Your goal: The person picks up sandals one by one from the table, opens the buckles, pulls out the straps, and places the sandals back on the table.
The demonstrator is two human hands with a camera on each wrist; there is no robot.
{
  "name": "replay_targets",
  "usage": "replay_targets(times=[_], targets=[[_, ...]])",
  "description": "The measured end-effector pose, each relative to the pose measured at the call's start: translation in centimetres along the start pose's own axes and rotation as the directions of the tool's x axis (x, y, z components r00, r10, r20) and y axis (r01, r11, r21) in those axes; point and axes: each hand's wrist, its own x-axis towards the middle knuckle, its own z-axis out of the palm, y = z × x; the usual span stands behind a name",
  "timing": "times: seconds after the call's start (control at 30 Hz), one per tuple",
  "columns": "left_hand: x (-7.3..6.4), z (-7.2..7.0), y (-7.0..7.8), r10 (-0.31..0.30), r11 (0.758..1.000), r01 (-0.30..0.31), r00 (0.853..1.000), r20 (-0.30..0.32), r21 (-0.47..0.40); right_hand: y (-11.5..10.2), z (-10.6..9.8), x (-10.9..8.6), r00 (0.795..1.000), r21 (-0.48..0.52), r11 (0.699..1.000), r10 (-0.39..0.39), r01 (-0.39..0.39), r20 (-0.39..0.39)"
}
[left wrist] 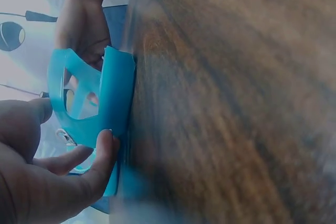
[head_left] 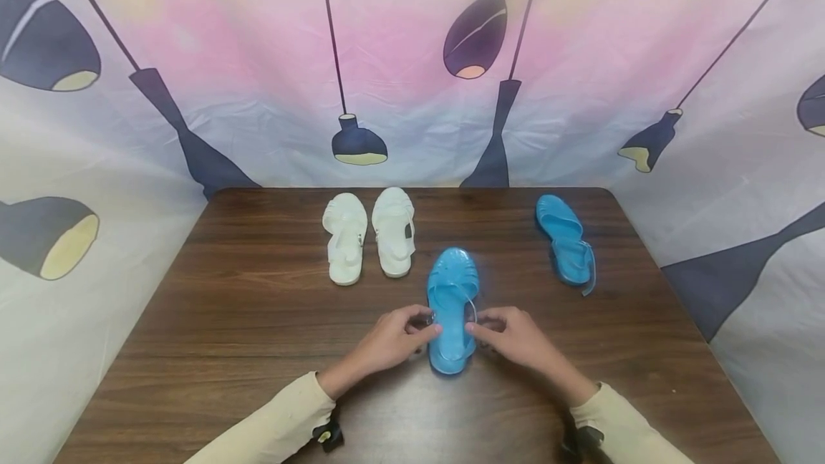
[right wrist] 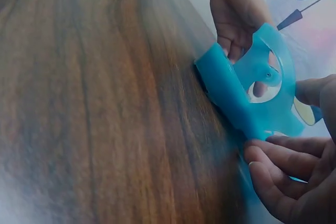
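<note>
A blue jelly sandal (head_left: pixel 452 292) lies sole down on the brown table, toe pointing away from me. My left hand (head_left: pixel 393 336) grips its left side near the heel, thumb at the strap and fingers low against the sole. On the opposite side my right hand (head_left: pixel 520 336) holds it in the same way. In the left wrist view the heel of the sandal (left wrist: pixel 116 85) and a small metal buckle (left wrist: pixel 65 136) show beside the fingers. The right wrist view shows the sandal's heel strap (right wrist: pixel 281 61) standing up, with the fingertips by the sole.
Two white sandals (head_left: pixel 346 235) stand side by side at the back, left of the middle. A second blue sandal (head_left: pixel 567 249), its strap hanging loose, lies at the back right of the table (head_left: pixel 245 335). Behind hangs a cloth (head_left: pixel 258 34) printed with lamps.
</note>
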Motion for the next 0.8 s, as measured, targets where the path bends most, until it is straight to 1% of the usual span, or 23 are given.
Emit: replay_targets(times=[0.1, 0.23, 0.4, 0.57, 0.67, 0.8], targets=[[0.1, 0.1, -0.2, 0.006, 1.0, -0.006, 1.0, 0.005, 0.005, -0.1, 0.1, -0.1, 0.999, 0.066, 0.998, 0.002, -0.005, 0.054], [0.2, 0.2, -0.2, 0.003, 1.0, -0.003, 1.0, -0.007, -0.013, -0.1, 0.1, 0.1, 0.997, 0.1, 0.995, -0.022, 0.014, 0.08], [0.2, 0.5, 0.0, 0.016, 0.997, -0.018, 0.999, -0.03, -0.081, -0.1, 0.0, 0.4, 0.996, 0.091, 0.995, -0.042, 0.035, 0.075], [0.2, 0.7, 0.4, 0.042, 0.984, -0.05, 0.998, -0.052, -0.172, -0.1, -0.5, 0.6, 0.996, 0.115, 0.992, -0.063, 0.056, 0.063], [0.5, 0.9, 0.7, 0.049, 0.973, -0.065, 0.996, -0.077, -0.22, -0.2, -1.0, 0.7, 0.997, 0.135, 0.989, -0.069, 0.062, 0.046], [1.3, 1.2, 0.8, 0.049, 0.963, -0.076, 0.993, -0.109, -0.257, -0.4, -1.7, 1.0, 0.999, 0.128, 0.991, -0.046, 0.044, 0.011]])
